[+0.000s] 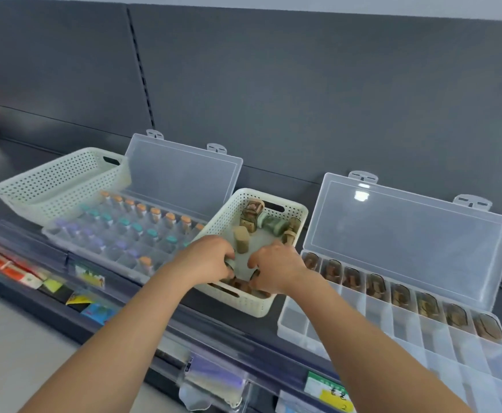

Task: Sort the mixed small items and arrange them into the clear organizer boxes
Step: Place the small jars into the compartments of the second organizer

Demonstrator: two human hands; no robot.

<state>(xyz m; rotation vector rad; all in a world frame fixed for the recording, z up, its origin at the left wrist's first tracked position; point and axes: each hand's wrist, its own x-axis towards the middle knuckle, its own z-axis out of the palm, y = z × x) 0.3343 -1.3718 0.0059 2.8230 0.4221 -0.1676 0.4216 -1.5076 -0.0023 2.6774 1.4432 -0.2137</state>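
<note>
A cream perforated basket (pixel 299 214) stands in the middle of the shelf and holds several small corked bottles (pixel 251 217), brown and green. Both my hands reach into its near end. My left hand (pixel 211 259) curls its fingers round a small item there. My right hand (pixel 276 265) does the same beside it, fingers bent onto another small bottle. What each hand holds is mostly hidden. To the right lies an open clear organizer box (pixel 398 338) with brown bottles in its back row. To the left, a second open organizer box (pixel 118 234) holds vials with orange, teal and purple caps.
An empty cream perforated basket (pixel 58 183) sits at the far left behind the vial box. Both organizer lids (pixel 407 234) lean back against the grey wall panel. The shelf's front edge carries price tags and label holders (pixel 330 389).
</note>
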